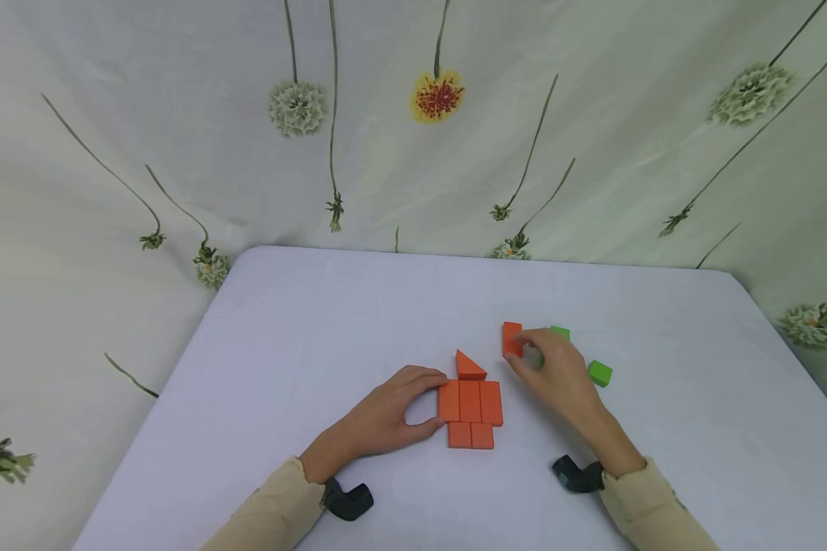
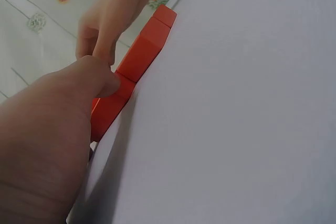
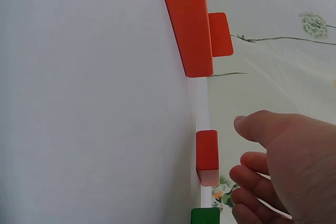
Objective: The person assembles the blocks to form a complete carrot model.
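Pinching the leftmost block (image 1: 449, 403) of a flat orange-red cluster (image 1: 470, 400) with the left hand (image 1: 384, 409), set at 9 o'clock, thumb at its near corner and forefinger at its far one. Showing in that cluster, on a white table (image 1: 303, 321), three blocks side by side, with a triangle (image 1: 467, 369) at 12 o'clock and two smaller blocks (image 1: 459, 436) at 6 o'clock. Hovering with the right hand (image 1: 558, 375) at a lone block (image 1: 509, 341), also orange-red, just apart from the cluster at 1 o'clock; thumb and fingers parted, not visibly gripping, fingertip contact impossible to tell. Having two green blocks (image 1: 600, 373) at 3 and 4 o'clock from the lone block. Judging by looks, probably light, stiff and hard to break, with smooth faces apt to slide. Best taken by the two long sides, near the middle, thumb opposite forefinger.
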Available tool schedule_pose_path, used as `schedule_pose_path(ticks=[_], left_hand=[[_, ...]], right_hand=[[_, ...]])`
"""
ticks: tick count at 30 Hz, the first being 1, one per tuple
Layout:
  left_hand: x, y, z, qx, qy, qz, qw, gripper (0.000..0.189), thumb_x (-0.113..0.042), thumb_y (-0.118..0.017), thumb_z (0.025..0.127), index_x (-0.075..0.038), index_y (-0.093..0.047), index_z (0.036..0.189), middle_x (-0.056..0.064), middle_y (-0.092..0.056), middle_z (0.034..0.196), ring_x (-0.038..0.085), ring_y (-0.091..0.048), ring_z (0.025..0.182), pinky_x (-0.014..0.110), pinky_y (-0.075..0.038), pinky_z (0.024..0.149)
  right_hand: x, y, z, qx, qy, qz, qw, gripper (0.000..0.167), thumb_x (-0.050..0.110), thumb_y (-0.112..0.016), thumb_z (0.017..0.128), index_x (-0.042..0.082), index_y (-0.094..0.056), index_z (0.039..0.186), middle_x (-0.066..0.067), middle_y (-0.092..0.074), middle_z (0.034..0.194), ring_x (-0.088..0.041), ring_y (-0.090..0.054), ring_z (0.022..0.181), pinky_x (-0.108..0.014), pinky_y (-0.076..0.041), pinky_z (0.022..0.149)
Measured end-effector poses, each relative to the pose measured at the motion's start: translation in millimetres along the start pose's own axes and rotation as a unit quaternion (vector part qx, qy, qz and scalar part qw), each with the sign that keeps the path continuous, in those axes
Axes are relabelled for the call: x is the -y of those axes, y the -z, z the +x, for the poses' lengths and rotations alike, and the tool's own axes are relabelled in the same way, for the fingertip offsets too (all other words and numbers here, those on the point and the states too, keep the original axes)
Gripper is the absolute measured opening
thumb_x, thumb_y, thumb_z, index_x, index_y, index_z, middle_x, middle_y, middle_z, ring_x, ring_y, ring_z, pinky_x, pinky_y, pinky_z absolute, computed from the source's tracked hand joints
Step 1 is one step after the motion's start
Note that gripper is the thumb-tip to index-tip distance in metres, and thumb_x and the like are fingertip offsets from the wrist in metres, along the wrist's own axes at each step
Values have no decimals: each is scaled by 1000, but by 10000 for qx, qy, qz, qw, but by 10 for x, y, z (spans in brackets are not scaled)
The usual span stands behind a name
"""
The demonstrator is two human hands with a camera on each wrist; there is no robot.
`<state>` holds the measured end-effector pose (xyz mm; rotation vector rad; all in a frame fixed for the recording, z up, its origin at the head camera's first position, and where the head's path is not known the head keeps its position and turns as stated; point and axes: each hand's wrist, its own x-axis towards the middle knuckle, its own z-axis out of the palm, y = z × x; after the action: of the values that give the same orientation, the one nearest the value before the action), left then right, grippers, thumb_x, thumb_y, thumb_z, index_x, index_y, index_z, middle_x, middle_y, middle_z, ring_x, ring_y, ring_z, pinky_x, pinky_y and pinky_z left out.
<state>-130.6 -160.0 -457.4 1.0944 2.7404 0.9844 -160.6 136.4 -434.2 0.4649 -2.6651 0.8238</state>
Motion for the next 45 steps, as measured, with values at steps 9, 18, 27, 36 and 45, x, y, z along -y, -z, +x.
schedule_pose_path(ticks=[9,18,27,36,45], left_hand=[[5,-5,6,115,135,-56,9998,58,-31,-76,93,-17,-56,146,-3,-56,146,12,-49,138,34,-47,114],[9,-5,3,81,120,39,9999,58,-31,-76,93,-18,-56,146,-3,-56,145,12,-50,137,33,-47,114],[6,0,0,77,100,33,9999,58,-31,-76,93,-18,-56,146,-4,-56,145,12,-50,137,33,-47,114],[4,-11,-2,-12,-11,83,10000,58,-29,-78,92,-16,-57,145,-2,-57,144,13,-51,135,33,-48,113],[7,-20,-10,-119,-124,163,9997,59,-29,-79,91,-14,-57,144,0,-58,143,15,-53,134,34,-49,112]], right_hand=[[-21,-58,83,192,-505,-549,9970,41,24,-82,89,2,-72,121,-16,-73,114,-37,-63,111,-51,-57,94],[-28,-100,99,153,-490,-830,9952,38,25,-84,86,2,-75,114,-18,-72,112,-37,-64,109,-51,-57,93],[-39,-114,94,204,-445,-835,9953,36,23,-82,87,2,-74,115,-18,-73,115,-38,-64,111,-50,-58,94],[-37,-79,46,334,-131,-821,9960,32,16,-78,87,6,-75,118,-15,-72,113,-31,-60,104,-43,-58,84],[-45,-49,11,431,-119,-827,9956,37,20,-81,88,6,-74,121,-14,-73,114,-31,-61,107,-45,-59,87]])
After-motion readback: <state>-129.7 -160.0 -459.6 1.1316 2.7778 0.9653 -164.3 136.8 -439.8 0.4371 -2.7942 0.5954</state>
